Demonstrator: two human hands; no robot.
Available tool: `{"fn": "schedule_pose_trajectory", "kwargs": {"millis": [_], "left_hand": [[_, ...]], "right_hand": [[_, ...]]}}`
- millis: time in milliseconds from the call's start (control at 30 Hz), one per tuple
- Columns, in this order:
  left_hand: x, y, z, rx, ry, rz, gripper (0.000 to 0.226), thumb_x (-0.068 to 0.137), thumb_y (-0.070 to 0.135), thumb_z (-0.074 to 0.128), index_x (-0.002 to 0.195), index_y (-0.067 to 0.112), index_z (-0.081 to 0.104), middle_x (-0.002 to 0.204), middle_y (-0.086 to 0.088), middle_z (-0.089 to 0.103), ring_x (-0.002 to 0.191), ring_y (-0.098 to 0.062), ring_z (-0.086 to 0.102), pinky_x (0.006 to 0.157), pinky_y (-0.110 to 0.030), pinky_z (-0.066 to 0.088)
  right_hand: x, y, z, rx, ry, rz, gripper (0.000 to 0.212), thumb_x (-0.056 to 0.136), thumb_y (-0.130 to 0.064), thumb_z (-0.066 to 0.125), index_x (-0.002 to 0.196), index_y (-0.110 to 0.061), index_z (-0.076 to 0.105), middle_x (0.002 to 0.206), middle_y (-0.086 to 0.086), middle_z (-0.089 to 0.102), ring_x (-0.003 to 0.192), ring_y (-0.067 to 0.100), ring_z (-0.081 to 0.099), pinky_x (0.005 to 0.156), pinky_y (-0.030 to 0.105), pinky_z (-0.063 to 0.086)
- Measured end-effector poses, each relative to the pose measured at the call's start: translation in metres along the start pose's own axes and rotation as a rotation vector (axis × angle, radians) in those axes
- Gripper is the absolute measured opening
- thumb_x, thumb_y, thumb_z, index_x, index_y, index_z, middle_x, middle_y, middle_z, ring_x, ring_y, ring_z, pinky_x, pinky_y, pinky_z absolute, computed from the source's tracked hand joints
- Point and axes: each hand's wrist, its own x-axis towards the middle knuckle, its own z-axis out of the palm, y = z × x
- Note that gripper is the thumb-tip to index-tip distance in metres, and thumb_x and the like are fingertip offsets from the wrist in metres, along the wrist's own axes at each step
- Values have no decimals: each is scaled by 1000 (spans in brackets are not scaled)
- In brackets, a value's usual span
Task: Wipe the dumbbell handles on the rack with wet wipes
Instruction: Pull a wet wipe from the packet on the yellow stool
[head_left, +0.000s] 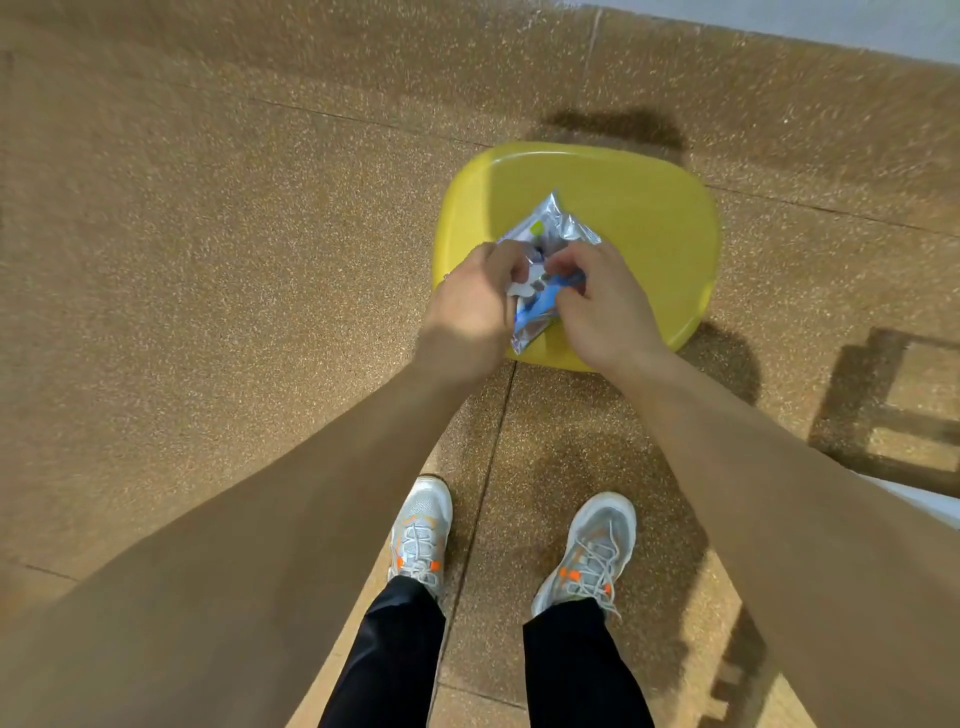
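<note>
On the left side, the left hand (467, 306) has its fingers (505, 266) curled in, pinching the silver wet wipes pack (553, 228), which lies right between both sets of fingers on a yellow stool (660, 223). Just right of that, the right hand (605, 306) has its fingers (571, 260) curled too, pinching the pack around its blue label (540, 307). Below the fingers, grey sneakers (421, 535) with orange bits stand on the speckled brown floor (208, 260).

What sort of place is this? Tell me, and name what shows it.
Probably a gym: speckled, rubber-like floor tiles, laced trainers, and a wipes pack on a yellow stool.
</note>
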Motion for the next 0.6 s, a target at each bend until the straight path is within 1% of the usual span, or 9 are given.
{"fn": "schedule_pose_trajectory", "kwargs": {"millis": [67,100,167,233,333,433,500,600], "left_hand": [[-10,-9,-1,92,17,20,24,85,12,53,107,18,60,110,-2,63,100,-29,57,76,-38,48],[-16,-13,-1,139,50,57,23,88,16,52,109,17,62,108,-2,64,103,-27,57,77,-37,47],[-25,-21,1,220,123,143,23,92,18,51,109,14,65,104,-1,67,104,-24,57,74,-35,48],[-28,-27,4,262,144,176,19,86,12,56,104,13,64,102,2,66,104,-22,57,70,-36,50],[-28,-28,11,230,160,194,20,77,14,64,97,12,61,101,0,64,100,-25,55,71,-35,49],[-28,-23,18,211,154,150,26,77,26,69,96,13,57,102,-3,62,99,-26,53,65,-39,51],[-28,-22,21,176,170,101,30,78,30,69,98,13,55,101,-4,60,97,-26,52,62,-40,51],[-28,-19,22,93,178,46,33,78,29,72,101,14,53,106,-2,59,100,-22,50,65,-35,46]], "right_hand": [[2,1,-3,-30,-23,2,36,91,-1,48,118,-20,63,122,0,51,104,12,54,99,37,46],[3,0,-4,-67,-43,-7,38,91,0,48,118,-21,64,123,2,50,106,15,55,98,38,47],[6,-2,-2,-153,-106,-25,44,91,1,47,122,-25,64,125,5,47,109,24,56,96,42,48],[7,-2,1,-224,-127,-40,43,93,-4,49,125,-29,64,123,5,44,107,27,56,91,44,50],[11,-4,6,-320,-22,-84,23,100,-24,54,120,-31,65,121,2,51,100,26,60,81,41,52],[15,-9,11,-431,75,-122,15,100,-37,57,109,-31,67,115,-3,59,99,22,61,72,35,47],[18,-12,16,-501,106,-117,16,98,-39,59,107,-30,68,112,-2,61,101,23,62,70,33,42],[23,-16,23,-532,134,-48,14,98,-33,60,105,-26,70,107,2,64,99,26,63,68,32,39]]}}
